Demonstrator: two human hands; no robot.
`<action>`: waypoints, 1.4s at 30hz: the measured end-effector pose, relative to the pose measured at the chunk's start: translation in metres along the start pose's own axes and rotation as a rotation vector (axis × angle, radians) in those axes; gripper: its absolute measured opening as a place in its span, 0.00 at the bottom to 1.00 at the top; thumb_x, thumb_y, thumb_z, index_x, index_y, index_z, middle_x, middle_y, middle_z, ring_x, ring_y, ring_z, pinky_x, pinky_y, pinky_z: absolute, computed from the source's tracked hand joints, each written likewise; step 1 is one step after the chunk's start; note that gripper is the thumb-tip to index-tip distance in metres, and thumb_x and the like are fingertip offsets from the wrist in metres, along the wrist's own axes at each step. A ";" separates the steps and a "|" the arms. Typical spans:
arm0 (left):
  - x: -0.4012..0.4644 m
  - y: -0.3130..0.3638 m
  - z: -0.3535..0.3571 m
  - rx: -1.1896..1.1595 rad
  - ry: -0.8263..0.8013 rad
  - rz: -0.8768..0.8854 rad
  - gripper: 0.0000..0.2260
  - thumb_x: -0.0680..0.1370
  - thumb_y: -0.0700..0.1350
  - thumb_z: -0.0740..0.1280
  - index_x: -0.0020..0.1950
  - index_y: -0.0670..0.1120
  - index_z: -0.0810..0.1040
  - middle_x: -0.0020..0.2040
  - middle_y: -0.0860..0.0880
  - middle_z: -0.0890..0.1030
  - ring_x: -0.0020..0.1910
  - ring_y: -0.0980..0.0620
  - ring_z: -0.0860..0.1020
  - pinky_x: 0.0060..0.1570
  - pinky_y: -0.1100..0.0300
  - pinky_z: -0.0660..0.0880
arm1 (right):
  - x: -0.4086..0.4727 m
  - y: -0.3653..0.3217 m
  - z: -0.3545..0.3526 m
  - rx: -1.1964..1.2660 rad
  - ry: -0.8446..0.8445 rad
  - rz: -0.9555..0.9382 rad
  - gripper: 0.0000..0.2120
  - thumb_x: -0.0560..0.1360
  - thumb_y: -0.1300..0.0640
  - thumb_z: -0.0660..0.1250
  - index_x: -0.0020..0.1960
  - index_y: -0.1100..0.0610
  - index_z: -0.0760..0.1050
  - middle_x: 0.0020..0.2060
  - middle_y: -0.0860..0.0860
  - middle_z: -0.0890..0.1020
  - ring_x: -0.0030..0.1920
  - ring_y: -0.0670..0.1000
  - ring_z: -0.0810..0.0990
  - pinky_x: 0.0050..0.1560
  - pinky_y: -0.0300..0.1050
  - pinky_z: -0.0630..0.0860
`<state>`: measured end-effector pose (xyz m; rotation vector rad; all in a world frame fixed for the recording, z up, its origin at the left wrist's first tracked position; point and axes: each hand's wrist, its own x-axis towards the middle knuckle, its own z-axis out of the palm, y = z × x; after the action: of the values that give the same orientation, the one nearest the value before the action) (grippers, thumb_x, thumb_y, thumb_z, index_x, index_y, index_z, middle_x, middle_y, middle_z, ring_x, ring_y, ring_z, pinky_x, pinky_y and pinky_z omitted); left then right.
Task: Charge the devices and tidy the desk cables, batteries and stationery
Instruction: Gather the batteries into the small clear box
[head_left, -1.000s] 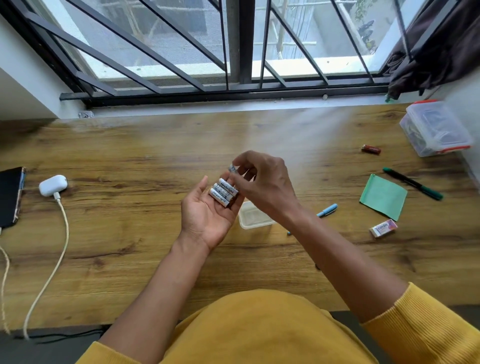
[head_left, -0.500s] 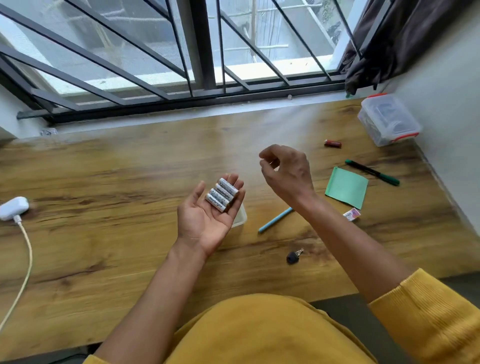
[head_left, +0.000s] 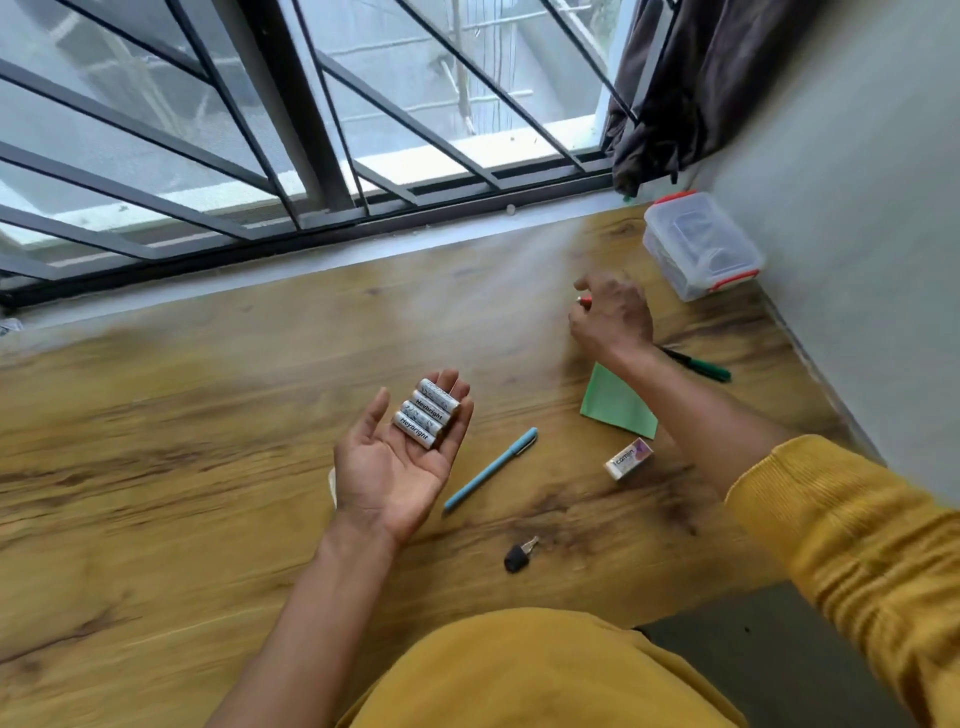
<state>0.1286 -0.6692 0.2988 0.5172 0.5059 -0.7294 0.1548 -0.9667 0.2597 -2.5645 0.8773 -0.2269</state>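
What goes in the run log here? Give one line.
left hand: open, carrying white cylindrical batteries | right hand: at small red battery, grip unclear | wooden desk

Left hand (head_left: 395, 467) cradles batteries (head_left: 427, 413); right hand (head_left: 613, 314) seemingly touching red battery (head_left: 585, 301).

white batteries (head_left: 427, 413) | blue pen (head_left: 491, 469) | green paper (head_left: 615, 402)

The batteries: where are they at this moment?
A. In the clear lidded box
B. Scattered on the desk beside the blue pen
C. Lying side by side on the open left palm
C: the batteries lie in a row across the upturned left hand.
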 end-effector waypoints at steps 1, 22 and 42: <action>0.003 -0.003 0.003 0.002 0.005 0.001 0.24 0.86 0.49 0.60 0.76 0.33 0.72 0.70 0.34 0.80 0.70 0.34 0.79 0.74 0.42 0.71 | 0.004 0.005 0.000 -0.024 0.001 -0.005 0.17 0.78 0.59 0.66 0.66 0.55 0.80 0.60 0.59 0.79 0.64 0.62 0.75 0.60 0.51 0.74; 0.012 -0.030 0.020 -0.023 -0.022 0.030 0.25 0.86 0.51 0.61 0.75 0.33 0.72 0.70 0.34 0.79 0.69 0.34 0.79 0.75 0.42 0.70 | -0.061 -0.052 -0.024 0.390 0.078 -0.413 0.06 0.75 0.56 0.72 0.52 0.54 0.82 0.44 0.49 0.84 0.41 0.48 0.82 0.45 0.50 0.80; -0.034 -0.027 -0.009 -0.027 -0.089 0.092 0.24 0.85 0.53 0.61 0.73 0.37 0.75 0.65 0.40 0.83 0.63 0.42 0.84 0.63 0.47 0.81 | -0.197 -0.094 -0.022 0.477 -0.086 -0.696 0.05 0.77 0.57 0.72 0.51 0.56 0.80 0.45 0.49 0.81 0.44 0.51 0.80 0.42 0.51 0.78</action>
<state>0.0850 -0.6639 0.3055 0.4771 0.4063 -0.6540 0.0451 -0.7855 0.3175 -2.2920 -0.1308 -0.4569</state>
